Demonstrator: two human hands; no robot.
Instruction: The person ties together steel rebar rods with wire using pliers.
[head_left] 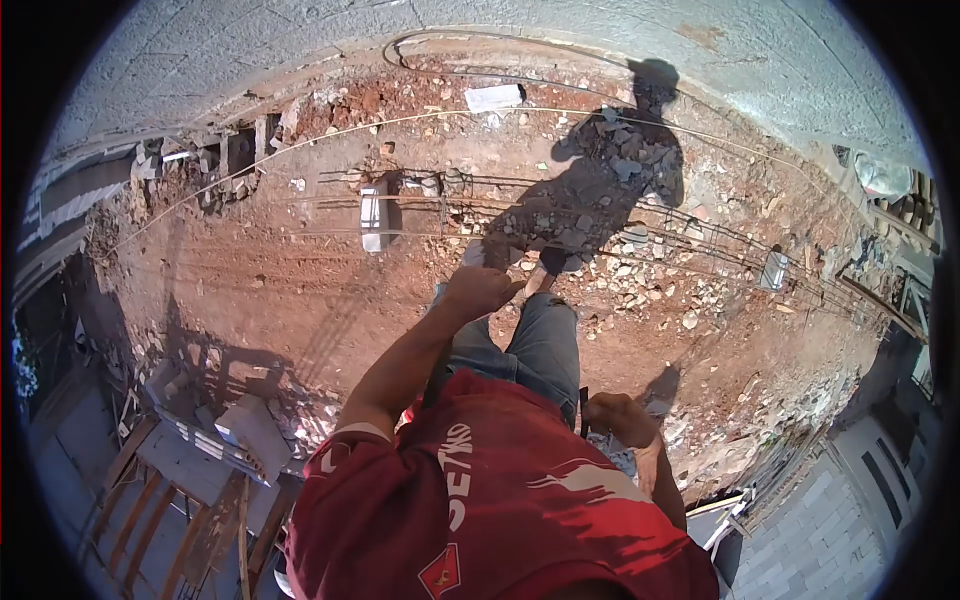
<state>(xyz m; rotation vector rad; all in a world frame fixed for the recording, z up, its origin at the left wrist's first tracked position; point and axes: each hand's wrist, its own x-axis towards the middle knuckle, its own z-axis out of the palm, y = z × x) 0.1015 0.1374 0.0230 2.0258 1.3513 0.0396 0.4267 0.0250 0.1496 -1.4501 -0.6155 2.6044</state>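
My left hand (480, 292) is closed in a fist in front of my thighs, its thumb side toward the right. It overlaps the near side of the steel rods (690, 226) in this view; what it grips, if anything, is hidden. My right hand (622, 418) hangs curled beside my right hip, next to a small dark upright thing (584, 408); I cannot tell whether it holds that. The long rods run crosswise in front of my feet, near a pale block (374, 216) at the left and another block (773, 268) at the right.
Broken stones (640, 265) lie around the rods on red soil (220, 285). A white block (494, 97) is near the far wall (300, 50), with a bent rod (480, 72) along it. Wooden beams (145, 510) and a large block (252, 432) are at lower left.
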